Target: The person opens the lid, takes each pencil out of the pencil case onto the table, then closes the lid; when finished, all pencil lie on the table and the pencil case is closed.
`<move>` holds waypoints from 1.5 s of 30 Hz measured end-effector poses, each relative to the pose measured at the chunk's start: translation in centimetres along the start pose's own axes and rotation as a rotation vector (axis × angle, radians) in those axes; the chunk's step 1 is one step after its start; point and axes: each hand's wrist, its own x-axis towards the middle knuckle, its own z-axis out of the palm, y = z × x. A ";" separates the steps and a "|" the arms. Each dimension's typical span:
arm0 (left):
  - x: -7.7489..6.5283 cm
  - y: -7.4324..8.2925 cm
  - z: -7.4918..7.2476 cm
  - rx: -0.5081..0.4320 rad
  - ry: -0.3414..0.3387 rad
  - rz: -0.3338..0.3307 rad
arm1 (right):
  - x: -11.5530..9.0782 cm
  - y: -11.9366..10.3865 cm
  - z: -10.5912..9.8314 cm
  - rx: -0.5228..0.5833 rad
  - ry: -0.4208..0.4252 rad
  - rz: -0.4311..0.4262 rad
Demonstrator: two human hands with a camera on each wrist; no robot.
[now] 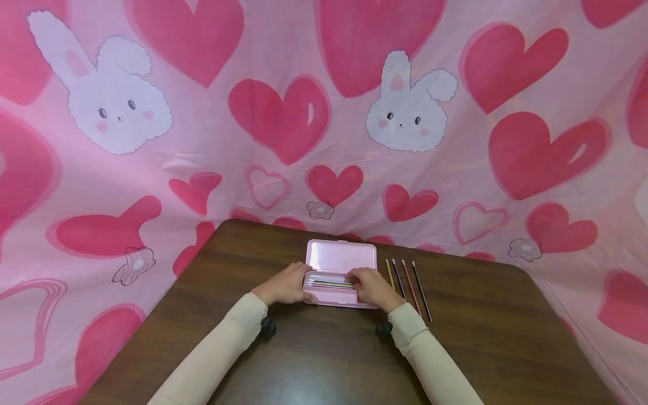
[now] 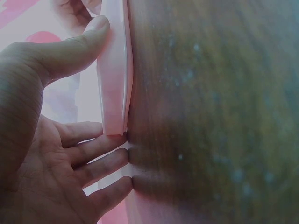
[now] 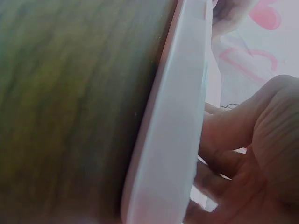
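Near the far edge, the left hand (image 1: 286,286) grips the case (image 1: 334,296), pencils (image 1: 422,291) just right; the right hand's (image 1: 376,288) hold is unclear. Brown tabletop (image 1: 506,326) extends nearer, cloth (image 1: 283,118) behind.

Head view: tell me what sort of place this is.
Probably an indoor workspace, perhaps a makeshift booth: a heart-and-bunny sheet hangs behind a brown table that holds an open pink pencil case and four loose pencils.

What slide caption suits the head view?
Left hand holds an open pink pencil case, right hand at its right end; four pencils lie beside it on a wooden table.
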 end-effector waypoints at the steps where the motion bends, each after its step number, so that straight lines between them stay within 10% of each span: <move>1: 0.0 0.0 0.0 -0.001 -0.001 -0.001 | 0.0 0.0 0.0 0.000 -0.002 -0.004; 18: -0.1 0.2 -0.3 0.010 -0.002 -0.010 | 0.3 0.2 0.1 -0.027 0.014 -0.032; 26: 0.0 0.0 0.0 0.022 -0.010 -0.015 | 0.0 0.3 -1.7 -0.007 0.192 -0.065; 40: 0.0 0.0 0.1 0.010 -0.007 -0.017 | -4.4 6.6 -8.8 0.035 0.378 0.168; 45: 0.1 -0.1 0.0 0.015 -0.007 -0.011 | -6.8 9.7 -10.0 0.016 0.322 0.270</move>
